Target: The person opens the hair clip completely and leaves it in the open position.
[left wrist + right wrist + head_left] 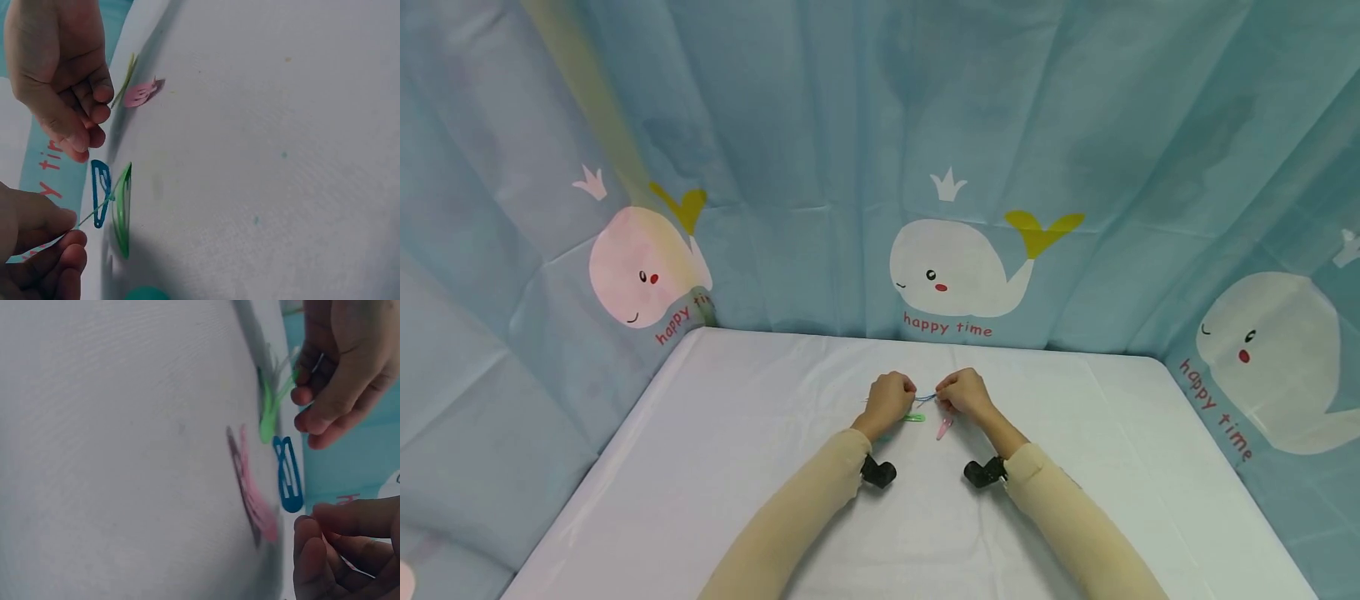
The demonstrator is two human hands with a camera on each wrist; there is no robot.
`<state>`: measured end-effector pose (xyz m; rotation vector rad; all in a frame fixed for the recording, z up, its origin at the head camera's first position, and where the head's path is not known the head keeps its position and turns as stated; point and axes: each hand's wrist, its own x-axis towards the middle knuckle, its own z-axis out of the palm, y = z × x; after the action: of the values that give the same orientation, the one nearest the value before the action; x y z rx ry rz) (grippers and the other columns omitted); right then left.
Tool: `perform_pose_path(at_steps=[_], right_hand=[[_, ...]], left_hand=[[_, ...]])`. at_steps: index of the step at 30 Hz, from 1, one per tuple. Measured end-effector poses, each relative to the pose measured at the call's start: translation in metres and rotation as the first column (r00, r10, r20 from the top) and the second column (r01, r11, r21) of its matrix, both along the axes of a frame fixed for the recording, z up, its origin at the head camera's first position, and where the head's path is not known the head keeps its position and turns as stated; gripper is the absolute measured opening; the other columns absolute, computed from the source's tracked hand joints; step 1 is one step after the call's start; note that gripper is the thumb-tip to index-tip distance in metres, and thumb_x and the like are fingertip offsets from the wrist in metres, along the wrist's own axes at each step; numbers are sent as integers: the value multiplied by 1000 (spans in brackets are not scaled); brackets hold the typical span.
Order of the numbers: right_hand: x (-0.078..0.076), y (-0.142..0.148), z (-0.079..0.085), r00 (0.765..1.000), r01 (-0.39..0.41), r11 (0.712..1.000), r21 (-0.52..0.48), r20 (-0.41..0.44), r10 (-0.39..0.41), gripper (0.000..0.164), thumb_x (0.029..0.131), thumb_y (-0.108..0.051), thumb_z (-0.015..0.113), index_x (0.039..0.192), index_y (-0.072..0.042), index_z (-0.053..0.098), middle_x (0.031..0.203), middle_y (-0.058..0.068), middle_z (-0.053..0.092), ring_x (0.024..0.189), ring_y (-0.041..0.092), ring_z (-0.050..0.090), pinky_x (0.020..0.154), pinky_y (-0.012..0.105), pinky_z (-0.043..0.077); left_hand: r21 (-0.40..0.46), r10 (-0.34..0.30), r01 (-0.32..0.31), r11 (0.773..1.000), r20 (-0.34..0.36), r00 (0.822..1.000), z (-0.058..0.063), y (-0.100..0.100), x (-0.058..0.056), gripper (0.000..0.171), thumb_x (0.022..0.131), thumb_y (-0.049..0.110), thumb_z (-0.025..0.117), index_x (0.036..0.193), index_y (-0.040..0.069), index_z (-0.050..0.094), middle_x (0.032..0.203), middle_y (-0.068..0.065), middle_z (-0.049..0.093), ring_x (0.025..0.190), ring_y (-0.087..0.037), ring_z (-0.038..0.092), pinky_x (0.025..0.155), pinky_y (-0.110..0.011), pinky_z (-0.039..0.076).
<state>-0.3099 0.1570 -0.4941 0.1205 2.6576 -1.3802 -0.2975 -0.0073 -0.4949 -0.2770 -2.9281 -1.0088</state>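
Observation:
My left hand point(889, 402) pinches a thin green strand point(95, 211) between thumb and fingertips; its far end overlaps a green hair clip point(122, 219) in the left wrist view. My right hand point(964, 390) is curled with thumb and fingertips together, a thin pale pink strand point(345, 557) showing between its fingers. A blue hair clip point(289, 477) lies between the hands, its rounded end right at the right fingertips. A pink hair clip point(944, 428) is on the table just below the right hand. A thin yellow-green piece point(126, 80) shows beside the right fingertips.
A white cloth covers the table point(1075, 400). Past its back edge hangs a blue curtain point(790, 167) printed with whales. A teal object point(147, 294) is partly visible near my left hand. Black wrist cameras point(878, 472) sit at both sleeves.

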Motion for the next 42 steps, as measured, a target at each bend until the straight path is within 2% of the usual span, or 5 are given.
perform_pose_path(at_steps=[5,15,27,32,42], right_hand=[[8,5,6,999,9,1000,16,-35,-9,11,83,-5,68,87,3,75,68,7,66,58,11,54,53,22,43],[28,11,5,999,12,1000,3,-49,-12,12,85,-8,68,86,2,74,69,6,67,57,11,54,53,23,43],[37,16,-2,994,-99,986,137,-23,103,8,83,-6,68,85,-1,73,70,5,66,56,11,51,54,24,41],[40,15,-5,990,-131,979,159,-31,137,5,82,-5,71,83,-1,72,68,3,65,55,11,52,52,24,42],[42,14,-4,993,-106,980,167,-42,115,4,80,-5,74,80,0,74,62,5,63,53,10,50,51,23,41]], left_hand=[[90,8,-2,996,-62,998,4,-3,11,9,87,10,67,89,7,75,86,-4,74,80,-18,66,73,-33,52],[178,-73,84,980,-68,995,-2,8,41,8,87,15,71,85,9,75,79,-1,73,69,-8,59,62,-21,45],[31,-106,107,994,-37,994,-13,24,59,15,85,20,74,84,5,75,76,-2,73,63,-10,58,57,-22,44],[-36,-102,100,994,-53,993,-13,28,61,16,86,20,74,82,5,75,73,-2,71,62,-11,58,58,-23,44],[-114,-140,130,985,-85,986,-10,31,57,5,81,9,75,79,5,74,72,-3,70,62,-14,60,58,-23,45]])
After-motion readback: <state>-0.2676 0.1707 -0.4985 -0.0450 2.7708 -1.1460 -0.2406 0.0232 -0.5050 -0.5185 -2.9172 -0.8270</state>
